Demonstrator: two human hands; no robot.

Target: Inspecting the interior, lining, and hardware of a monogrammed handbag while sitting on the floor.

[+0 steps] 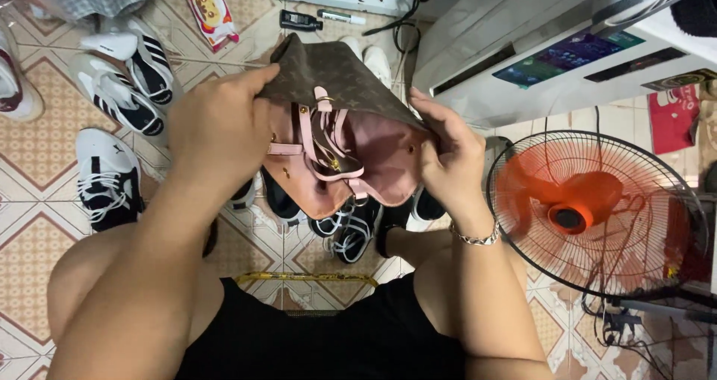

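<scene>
Gripping brown bag btwn left hand & right hand, above sneakers.

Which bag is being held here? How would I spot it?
Start at the orange fan on the right, then look left to the two hands, left hand and right hand. Between them hangs the bag: brown patterned outside, pink lining and straps, unlike the black-and-white sneakers below.

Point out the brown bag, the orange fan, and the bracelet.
Brown bag [340, 74]: head view, on its patterned outer side.
Orange fan [590, 201]: head view, on a blade behind the wire guard.
Bracelet [476, 238]: head view, on the silver chain at the right wrist.
</scene>
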